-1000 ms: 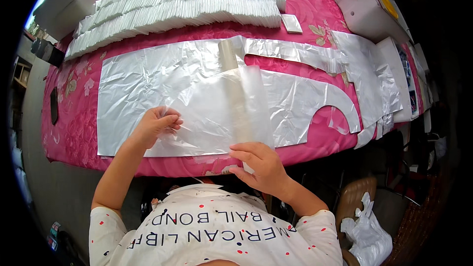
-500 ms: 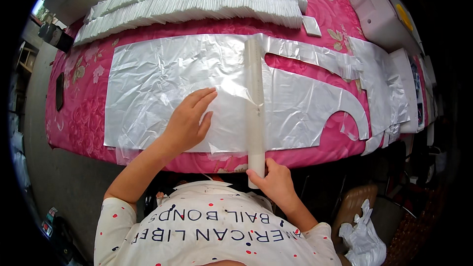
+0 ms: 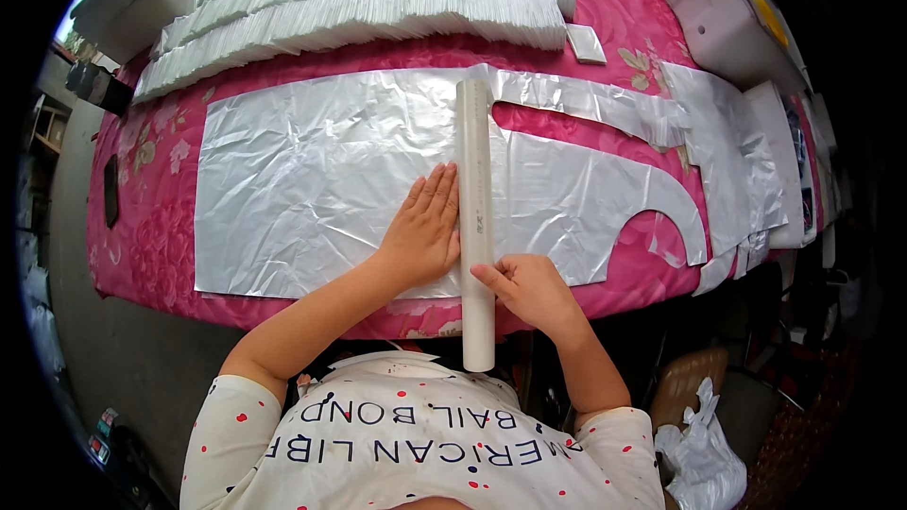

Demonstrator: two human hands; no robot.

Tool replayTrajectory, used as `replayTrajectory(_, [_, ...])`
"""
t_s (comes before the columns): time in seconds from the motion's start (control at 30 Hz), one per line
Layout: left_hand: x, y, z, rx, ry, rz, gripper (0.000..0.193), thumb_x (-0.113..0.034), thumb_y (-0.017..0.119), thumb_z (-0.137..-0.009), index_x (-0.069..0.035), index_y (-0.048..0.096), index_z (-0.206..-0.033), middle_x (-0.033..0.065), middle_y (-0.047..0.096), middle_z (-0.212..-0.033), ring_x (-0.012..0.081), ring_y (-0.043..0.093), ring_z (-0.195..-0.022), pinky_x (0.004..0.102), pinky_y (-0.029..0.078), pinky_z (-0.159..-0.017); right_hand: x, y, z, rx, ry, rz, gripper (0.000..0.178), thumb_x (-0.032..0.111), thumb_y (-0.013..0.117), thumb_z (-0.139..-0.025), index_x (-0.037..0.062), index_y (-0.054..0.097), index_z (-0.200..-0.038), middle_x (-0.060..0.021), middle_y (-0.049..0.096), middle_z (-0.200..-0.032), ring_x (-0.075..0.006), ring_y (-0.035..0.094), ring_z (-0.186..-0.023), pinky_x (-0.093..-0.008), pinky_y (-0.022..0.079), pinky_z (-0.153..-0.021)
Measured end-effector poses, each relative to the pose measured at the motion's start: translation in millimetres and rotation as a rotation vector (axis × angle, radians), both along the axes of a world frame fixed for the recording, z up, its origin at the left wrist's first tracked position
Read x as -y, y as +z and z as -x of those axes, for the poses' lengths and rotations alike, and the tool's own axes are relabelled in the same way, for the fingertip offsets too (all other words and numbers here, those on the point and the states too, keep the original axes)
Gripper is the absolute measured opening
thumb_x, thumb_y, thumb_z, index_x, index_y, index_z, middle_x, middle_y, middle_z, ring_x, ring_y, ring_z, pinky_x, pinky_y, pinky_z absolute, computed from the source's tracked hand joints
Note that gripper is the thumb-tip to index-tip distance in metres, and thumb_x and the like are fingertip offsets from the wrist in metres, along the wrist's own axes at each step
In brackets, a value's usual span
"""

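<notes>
A long white plastic pipe (image 3: 477, 179) lies across a shiny whitish plastic sheet (image 3: 312, 170), its near end past the table's front edge. The sheet lies spread from left to right, with curved cut-outs at its right part. Flat on the sheet, my left hand (image 3: 425, 225) has its fingers extended together, their side against the pipe's left edge. My right hand (image 3: 531, 291) is closed at the pipe's right side toward its near end, thumb over the top; its curled fingers are partly hidden.
Rows of folded white packets (image 3: 368, 9) line the far side of the pink flowered tablecloth (image 3: 151, 246), with one separate packet (image 3: 586, 43) beside them. White foam boxes (image 3: 713, 24) stand at the right. A dark phone (image 3: 111, 191) lies at the left edge.
My left hand has come down flat beside the pipe, moving right. The right hand has shifted farther up the pipe from its near end. The sheet looks smoother at left.
</notes>
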State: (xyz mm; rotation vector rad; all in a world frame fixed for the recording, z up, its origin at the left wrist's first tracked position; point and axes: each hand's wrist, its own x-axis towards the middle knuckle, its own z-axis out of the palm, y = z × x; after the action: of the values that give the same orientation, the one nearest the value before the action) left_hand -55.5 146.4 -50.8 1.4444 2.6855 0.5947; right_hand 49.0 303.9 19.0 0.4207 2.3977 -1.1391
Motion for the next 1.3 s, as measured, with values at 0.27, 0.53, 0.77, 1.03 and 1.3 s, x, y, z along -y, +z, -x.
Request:
replayTrajectory(0.27, [-5,0,1,-0.029,0.008,0.043,0.066,-0.025,0.037,-0.082,0.011,0.025,-0.136,0.0258,0.022,-0.144,0.0349,0.017,-0.137,0.0426,0.011,-0.112,-51,-48,145,-0.149,-0.63,1.033,0.046,0.042,0.051,-0.091,-0.0031,0.058,-0.098,-0.0112,0.063,-0.094,-0.0176,0.061,-0.084,-0.0284,0.051,-0.076])
replayTrajectory(0.53, [-1,-3,0,-0.004,0.008,0.016,0.065,-0.024,0.039,-0.081,0.011,0.027,-0.135,0.0251,0.022,-0.145,0.0346,0.017,-0.137,0.0428,0.011,-0.112,-152,-42,164,-0.895,-0.903,1.669,0.028,0.02,0.047,-0.093,0.0018,0.055,-0.113,-0.0111,0.059,-0.118,-0.0264,0.055,-0.11,-0.0415,0.043,-0.096])
replayTrajectory(0.77, [-2,-5,0,-0.009,0.002,-0.026,0.064,-0.023,0.04,-0.081,0.011,0.028,-0.134,0.0258,0.024,-0.144,0.0354,0.018,-0.137,0.0435,0.012,-0.112,-131,63,147,-1.184,-0.43,1.493,0.03,0.018,0.046,-0.094,0.0064,0.05,-0.122,-0.014,0.051,-0.128,-0.0257,0.051,-0.116,-0.0383,0.042,-0.098])
replayTrajectory(1.03, [-3,-11,-2,0.048,0.025,-0.233,0.063,-0.026,0.04,-0.085,0.01,0.029,-0.135,0.0274,0.028,-0.141,0.0365,0.018,-0.137,0.0456,0.016,-0.111,129,27,176,-0.928,0.157,0.703,0.052,0.028,0.055,-0.088,-0.0082,0.044,-0.123,-0.0273,0.052,-0.12,-0.035,0.049,-0.114,-0.0372,0.036,-0.098])
replayTrajectory(1.3, [16,-16,-2,-0.08,0.014,-0.204,0.069,-0.028,0.046,-0.086,0.01,0.021,-0.138,0.0229,0.011,-0.148,0.0357,0.014,-0.138,0.0461,0.014,-0.111,193,-36,185,-0.424,0.533,0.344,0.077,0.056,0.052,-0.084,-0.0148,0.048,-0.114,-0.0334,0.054,-0.109,-0.043,0.053,-0.104,-0.0393,0.042,-0.09])
